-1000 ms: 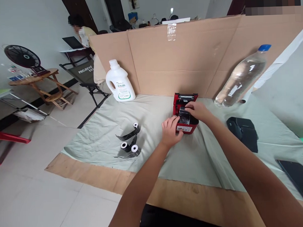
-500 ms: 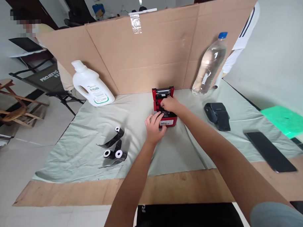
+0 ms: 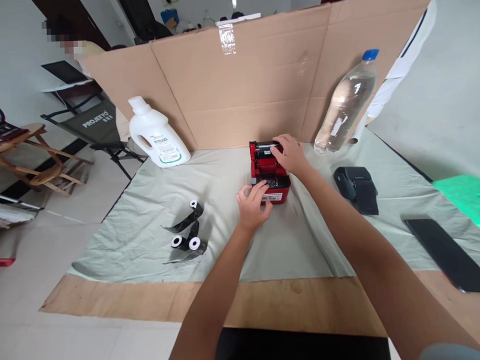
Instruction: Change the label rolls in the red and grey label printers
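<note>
A small red receipt printer [image 3: 279, 195] stands on the green cloth with its lid [image 3: 263, 150] raised. Black paper [image 3: 268, 182] shows inside its bay; the rest of that roll is hard to make out. My left hand [image 3: 253, 204] steadies the printer's front left corner, fingers over the edge and thumb against the front. On the lid's right end, my right hand [image 3: 291, 153] has its fingers bent around the edge. Left of the printer lie loose rolls of black paper [image 3: 195, 243] with white cores, their ends partly unrolled.
Behind stands a cardboard panel [image 3: 245, 96], with a white jug [image 3: 159, 135] at left and a clear bottle [image 3: 347, 105] leaning at right. A black device [image 3: 356, 188] and a phone [image 3: 449, 254] lie at right. Beyond the panel, a person [image 3: 89, 48] is at a laptop.
My right hand has left the black paper in the printer's bay and moved up onto the raised lid. The left hand stays at the printer's front. The camera view has shifted.
</note>
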### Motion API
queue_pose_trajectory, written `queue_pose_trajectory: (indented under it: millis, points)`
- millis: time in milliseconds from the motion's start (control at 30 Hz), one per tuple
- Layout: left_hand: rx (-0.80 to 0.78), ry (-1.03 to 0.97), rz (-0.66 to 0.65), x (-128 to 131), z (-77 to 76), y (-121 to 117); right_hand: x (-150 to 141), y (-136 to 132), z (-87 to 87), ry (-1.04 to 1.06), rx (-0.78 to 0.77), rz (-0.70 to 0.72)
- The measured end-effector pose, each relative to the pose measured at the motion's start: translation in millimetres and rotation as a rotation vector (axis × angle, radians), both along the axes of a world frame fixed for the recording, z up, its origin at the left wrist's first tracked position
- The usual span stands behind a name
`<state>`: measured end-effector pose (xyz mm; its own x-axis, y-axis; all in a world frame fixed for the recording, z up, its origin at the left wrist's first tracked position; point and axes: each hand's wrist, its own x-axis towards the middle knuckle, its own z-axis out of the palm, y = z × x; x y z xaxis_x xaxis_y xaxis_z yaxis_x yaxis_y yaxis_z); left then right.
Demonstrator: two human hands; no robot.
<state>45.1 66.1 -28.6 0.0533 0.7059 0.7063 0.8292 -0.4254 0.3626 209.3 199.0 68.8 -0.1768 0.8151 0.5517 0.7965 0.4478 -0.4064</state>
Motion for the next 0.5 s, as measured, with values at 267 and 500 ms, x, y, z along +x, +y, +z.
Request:
queue_pose_trajectory:
  millis: [267, 500]
  points:
    - [0.071, -0.012, -0.045, -2, 0.2, 0, 17, -23, -28.3, 0.241, 0.088, 0.21]
    - [-0.009, -0.063, -0.083, -2, -1.2, -3, 17, -41, -58.0, 0.631, -0.144, 0.12]
